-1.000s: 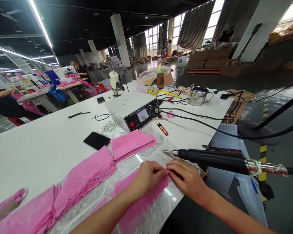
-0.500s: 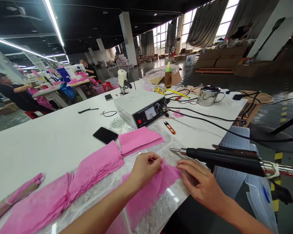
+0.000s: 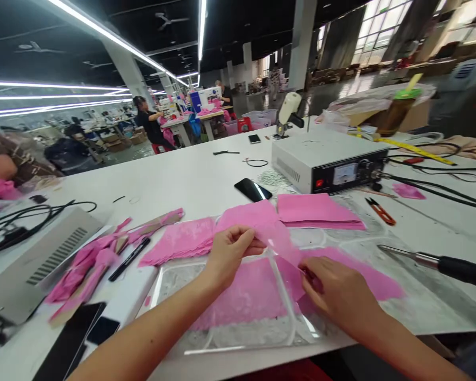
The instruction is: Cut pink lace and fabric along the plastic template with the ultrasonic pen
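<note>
At centre frame, the right hand (image 3: 337, 286) now pinches 1 pink cloth (image 3: 282, 242) with the left hand (image 3: 230, 251), so both control it.

phone (image 3: 249, 189) behind fabric stacks (image 3: 246, 214) | snips (image 3: 381, 212) right of them | marker (image 3: 129, 259) left

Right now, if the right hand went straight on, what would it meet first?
Probably the pink cloth between the right hand and left hand; depth there is hard to judge.
</note>
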The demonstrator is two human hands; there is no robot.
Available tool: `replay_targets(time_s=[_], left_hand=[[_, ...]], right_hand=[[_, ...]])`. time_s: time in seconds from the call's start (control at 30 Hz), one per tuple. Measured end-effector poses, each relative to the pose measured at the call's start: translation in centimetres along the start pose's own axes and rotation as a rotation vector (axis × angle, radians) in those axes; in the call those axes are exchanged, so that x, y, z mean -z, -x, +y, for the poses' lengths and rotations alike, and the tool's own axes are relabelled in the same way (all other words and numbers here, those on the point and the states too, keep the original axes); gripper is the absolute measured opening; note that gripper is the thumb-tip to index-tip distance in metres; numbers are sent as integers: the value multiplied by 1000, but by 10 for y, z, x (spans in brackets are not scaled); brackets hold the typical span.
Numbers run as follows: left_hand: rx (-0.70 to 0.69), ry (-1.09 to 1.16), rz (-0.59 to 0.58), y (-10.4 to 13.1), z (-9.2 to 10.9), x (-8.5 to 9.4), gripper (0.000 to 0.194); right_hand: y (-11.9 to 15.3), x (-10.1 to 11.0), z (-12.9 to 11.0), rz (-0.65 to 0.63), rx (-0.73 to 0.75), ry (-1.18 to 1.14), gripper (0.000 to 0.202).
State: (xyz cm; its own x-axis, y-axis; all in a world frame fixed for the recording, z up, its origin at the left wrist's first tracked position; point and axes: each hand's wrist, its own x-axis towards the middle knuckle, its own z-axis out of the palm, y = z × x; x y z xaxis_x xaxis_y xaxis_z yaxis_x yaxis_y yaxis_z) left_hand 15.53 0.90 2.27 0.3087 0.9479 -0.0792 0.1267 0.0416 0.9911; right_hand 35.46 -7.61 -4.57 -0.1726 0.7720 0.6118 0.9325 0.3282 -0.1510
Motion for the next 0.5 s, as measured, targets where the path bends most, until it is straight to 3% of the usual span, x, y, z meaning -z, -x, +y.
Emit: replay_targets(time_s=[0.1,0.2,0.37,0.5], left_hand=[[-40,-137,113,36,-18,48,27],[-117,-319,238,73,-44,79,20],[-280,-571,365,114,-81,92,16],[-394,-676,428,128,-96,91,13]], right_hand=[[-4,-9,-18,22,195,-67,18],[-5,-18,-35,-11,361,-205,24],[-5,-22,-46,-39,519,-341,30],[-4,-16,-44,-75,515,-378,32]])
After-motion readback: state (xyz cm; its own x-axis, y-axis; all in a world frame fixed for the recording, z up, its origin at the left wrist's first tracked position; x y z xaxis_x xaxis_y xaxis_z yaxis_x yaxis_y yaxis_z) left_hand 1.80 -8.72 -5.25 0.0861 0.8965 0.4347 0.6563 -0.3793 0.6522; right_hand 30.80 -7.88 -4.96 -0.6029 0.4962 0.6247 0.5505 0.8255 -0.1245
